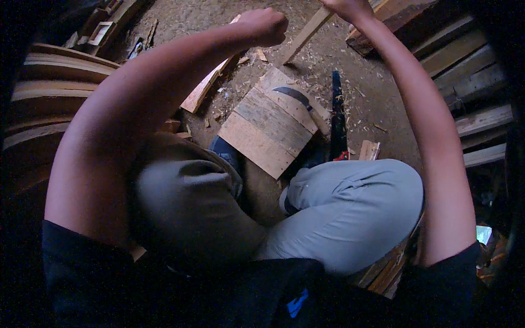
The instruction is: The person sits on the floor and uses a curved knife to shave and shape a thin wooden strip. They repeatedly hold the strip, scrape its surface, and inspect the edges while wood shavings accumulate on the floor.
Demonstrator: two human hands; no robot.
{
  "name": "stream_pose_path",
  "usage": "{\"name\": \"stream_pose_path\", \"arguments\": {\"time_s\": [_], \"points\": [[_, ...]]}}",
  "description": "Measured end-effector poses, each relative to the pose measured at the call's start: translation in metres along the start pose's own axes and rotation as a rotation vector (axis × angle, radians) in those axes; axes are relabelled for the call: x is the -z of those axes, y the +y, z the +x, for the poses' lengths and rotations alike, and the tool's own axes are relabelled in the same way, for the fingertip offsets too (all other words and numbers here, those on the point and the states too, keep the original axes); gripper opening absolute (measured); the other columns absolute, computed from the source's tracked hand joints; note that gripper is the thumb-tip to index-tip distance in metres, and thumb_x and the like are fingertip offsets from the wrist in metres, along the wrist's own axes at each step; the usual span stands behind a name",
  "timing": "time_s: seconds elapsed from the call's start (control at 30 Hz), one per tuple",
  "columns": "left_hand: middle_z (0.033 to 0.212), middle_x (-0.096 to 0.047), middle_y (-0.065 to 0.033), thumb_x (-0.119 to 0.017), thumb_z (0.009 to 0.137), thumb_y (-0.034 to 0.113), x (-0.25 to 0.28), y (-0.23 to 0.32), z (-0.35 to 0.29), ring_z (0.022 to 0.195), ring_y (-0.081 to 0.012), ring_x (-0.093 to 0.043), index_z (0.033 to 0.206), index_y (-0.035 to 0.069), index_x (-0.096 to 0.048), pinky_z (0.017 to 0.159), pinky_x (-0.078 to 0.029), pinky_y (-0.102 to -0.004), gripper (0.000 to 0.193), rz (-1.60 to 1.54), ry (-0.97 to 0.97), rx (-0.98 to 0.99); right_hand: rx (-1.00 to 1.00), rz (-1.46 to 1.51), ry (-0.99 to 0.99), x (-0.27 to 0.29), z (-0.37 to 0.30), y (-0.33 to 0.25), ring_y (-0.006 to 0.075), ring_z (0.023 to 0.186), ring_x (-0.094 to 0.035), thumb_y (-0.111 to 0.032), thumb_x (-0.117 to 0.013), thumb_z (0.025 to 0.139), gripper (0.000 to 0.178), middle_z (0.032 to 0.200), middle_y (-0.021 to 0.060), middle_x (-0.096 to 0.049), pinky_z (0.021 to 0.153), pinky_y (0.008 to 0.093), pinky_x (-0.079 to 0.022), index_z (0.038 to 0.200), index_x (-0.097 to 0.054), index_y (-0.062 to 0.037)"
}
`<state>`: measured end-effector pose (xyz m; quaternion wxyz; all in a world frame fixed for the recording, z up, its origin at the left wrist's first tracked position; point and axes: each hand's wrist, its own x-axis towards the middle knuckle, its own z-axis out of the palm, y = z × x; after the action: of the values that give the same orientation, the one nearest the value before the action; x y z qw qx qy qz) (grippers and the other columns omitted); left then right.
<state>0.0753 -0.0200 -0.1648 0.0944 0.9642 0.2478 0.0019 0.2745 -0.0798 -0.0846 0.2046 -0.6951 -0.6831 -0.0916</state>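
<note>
At the top of the view my left hand (269,26) is closed in a fist; whatever its fingers hold, if anything, is hidden. My right hand (348,9), partly cut off by the upper edge, is closed on the upper end of a wooden strip (309,36). That strip slants down to the left, its lower end near a small platform of wooden boards (268,126). A knife with a dark curved blade (293,95) and a wooden handle lies on the boards. Behind my left wrist, a pale plank (203,90) rests at a slant.
A long dark saw (338,112) with red at its handle end lies right of the boards. Stacked planks line the left (57,82) and right (465,65). Wood shavings litter the dirt floor (377,104). My bent knees (350,202) flank the boards' near side.
</note>
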Motion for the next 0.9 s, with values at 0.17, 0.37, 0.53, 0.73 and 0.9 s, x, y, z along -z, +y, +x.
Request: {"name": "stream_pose_path", "arguments": {"time_s": [0.17,0.37,0.53,0.73,0.9], "points": [[0.086,-0.067,-0.0192,-0.064,0.074,0.031,0.014,0.011,0.002,0.077,-0.036,-0.066,0.098,0.014,-0.071,0.07,-0.052,-0.0451,0.03,-0.097,-0.027,0.063,0.142,-0.065,0.114,-0.008,-0.002,-0.009,0.0326,0.07,-0.064,-0.019,-0.061,0.067,0.02,0.071,0.019,-0.062,0.063,0.0411,-0.051,0.067,-0.061,0.0013],[0.094,-0.066,-0.0142,-0.062,0.077,0.028,-0.006,0.002,0.004,0.087,-0.035,-0.064,0.112,0.015,-0.059,0.073,-0.053,-0.0471,0.037,-0.033,0.109,-0.055,0.241,-0.071,0.102,-0.016,-0.009,-0.041,0.0359,0.074,-0.063,-0.016,-0.059,0.068,0.014,0.072,0.0197,-0.06,0.067,0.0444,-0.052,0.069,-0.062,-0.0022],[0.094,-0.066,-0.0162,-0.063,0.076,0.028,-0.003,0.005,0.004,0.088,-0.0359,-0.064,0.116,0.013,-0.055,0.073,-0.053,-0.0472,0.043,-0.03,0.038,0.039,0.309,-0.009,0.057,-0.03,-0.005,-0.059,0.0359,0.08,-0.062,-0.016,-0.058,0.068,0.015,0.078,0.0189,-0.061,0.072,0.0445,-0.052,0.072,-0.062,-0.0027],[0.093,-0.065,-0.0176,-0.058,0.074,0.024,0.005,-0.004,-0.003,0.088,-0.0369,-0.063,0.098,0.005,-0.055,0.074,-0.051,-0.0483,0.03,-0.095,0.105,0.065,0.291,-0.028,0.086,-0.035,0.015,-0.033,0.0363,0.074,-0.063,-0.016,-0.059,0.067,0.013,0.077,0.0181,-0.062,0.068,0.0448,-0.053,0.072,-0.063,-0.0048],[0.091,-0.065,-0.0178,-0.057,0.075,0.023,0.009,-0.007,-0.006,0.088,-0.0366,-0.063,0.098,0.004,-0.055,0.073,-0.051,-0.0489,0.029,-0.111,0.099,0.082,0.236,-0.032,-0.011,-0.039,0.021,-0.05,0.0374,0.076,-0.063,-0.016,-0.059,0.068,0.014,0.078,0.0192,-0.063,0.068,0.0446,-0.053,0.074,-0.065,-0.0045]]}}
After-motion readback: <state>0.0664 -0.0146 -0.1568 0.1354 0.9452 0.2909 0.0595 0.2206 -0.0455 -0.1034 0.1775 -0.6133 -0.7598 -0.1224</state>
